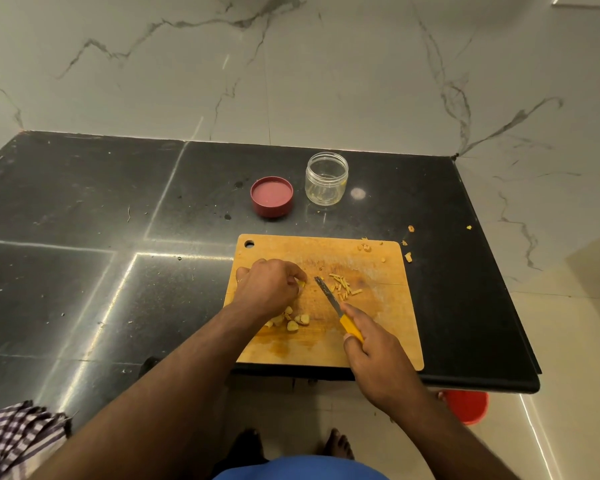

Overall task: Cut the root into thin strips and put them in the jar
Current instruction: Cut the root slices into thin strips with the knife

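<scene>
Centre frame, on a board (388, 327) overhanging the near counter (84, 209) edge: left hand (267, 285) curled, pinching a root piece (302, 284) at the fingertips. Right hand (371, 351) wrapped round a yellow-handled knife (336, 306), blade tip lying between root piece and cut strips (343, 287), close to both. More chunks (297, 322) just below the left hand. Above the board, well apart: open jar (326, 178), red lid (272, 196) beside it at its left. Scraps (409, 242) off the board's upper-right corner. Wide bare counter at left; checked cloth (18, 441) lower left.
</scene>
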The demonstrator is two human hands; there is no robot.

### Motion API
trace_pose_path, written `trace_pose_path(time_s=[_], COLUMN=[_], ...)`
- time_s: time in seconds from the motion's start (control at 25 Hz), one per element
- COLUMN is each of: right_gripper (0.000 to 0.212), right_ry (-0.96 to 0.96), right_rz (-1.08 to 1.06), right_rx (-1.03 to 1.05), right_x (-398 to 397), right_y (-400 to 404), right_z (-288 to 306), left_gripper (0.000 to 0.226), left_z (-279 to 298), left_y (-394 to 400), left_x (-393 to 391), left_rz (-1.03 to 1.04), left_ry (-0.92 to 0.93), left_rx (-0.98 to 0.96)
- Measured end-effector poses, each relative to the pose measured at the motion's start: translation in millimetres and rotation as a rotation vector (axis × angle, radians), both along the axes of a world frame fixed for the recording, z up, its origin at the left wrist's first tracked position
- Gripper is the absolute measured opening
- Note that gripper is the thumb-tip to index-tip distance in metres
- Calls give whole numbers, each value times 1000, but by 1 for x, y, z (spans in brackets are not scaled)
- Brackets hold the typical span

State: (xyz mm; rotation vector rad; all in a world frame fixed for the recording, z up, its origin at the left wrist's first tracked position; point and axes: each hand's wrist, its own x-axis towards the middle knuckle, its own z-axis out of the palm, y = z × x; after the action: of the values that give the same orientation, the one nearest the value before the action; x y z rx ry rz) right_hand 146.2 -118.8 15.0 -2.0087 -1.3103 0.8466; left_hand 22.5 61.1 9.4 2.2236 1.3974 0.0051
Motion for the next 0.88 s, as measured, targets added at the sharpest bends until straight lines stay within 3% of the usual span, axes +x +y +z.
trace_pose_path(time_s=[0.36,0.88], right_gripper=[50,50], right_ry=[-6,2], right_rz=[-2,-9], right_rx=[-10,-27], right_x=[3,0], right_y=[0,-2], right_z=[0,4], left_gripper=[10,9], left_z=[0,2], left_y=[-3,-3], left_x=[6,6], left_rz=[42,-18], left_ry=[-57,-10], left_rx=[-28,-69])
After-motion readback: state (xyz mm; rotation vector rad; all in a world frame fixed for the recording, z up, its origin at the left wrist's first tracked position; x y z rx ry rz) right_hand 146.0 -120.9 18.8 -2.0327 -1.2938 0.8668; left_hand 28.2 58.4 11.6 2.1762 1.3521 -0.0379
